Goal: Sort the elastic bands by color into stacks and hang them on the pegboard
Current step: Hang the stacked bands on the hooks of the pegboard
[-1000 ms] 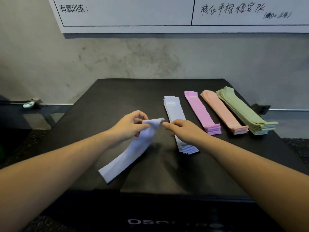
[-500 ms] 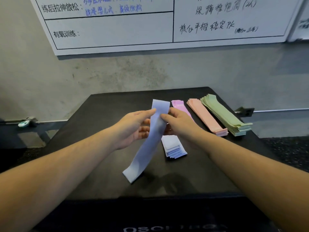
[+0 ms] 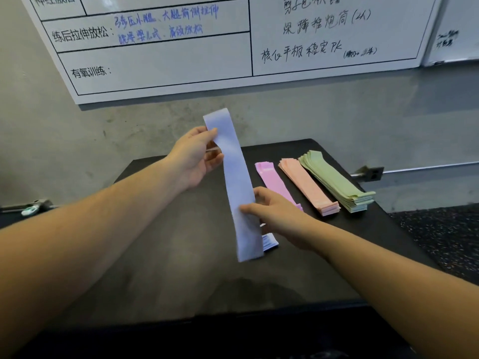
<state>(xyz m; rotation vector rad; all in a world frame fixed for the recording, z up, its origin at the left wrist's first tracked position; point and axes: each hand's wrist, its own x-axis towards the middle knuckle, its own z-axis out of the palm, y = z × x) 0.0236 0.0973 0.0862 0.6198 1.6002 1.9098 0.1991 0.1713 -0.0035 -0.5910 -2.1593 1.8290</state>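
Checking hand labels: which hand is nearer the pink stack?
Right. The right hand pinches the blue band low down, just left of the pink stack. The left hand grips the band's top, farther left.

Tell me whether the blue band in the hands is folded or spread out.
Spread out. The blue band hangs full length and flat, left hand pinching its top, right hand pinching it lower down; no fold shows.
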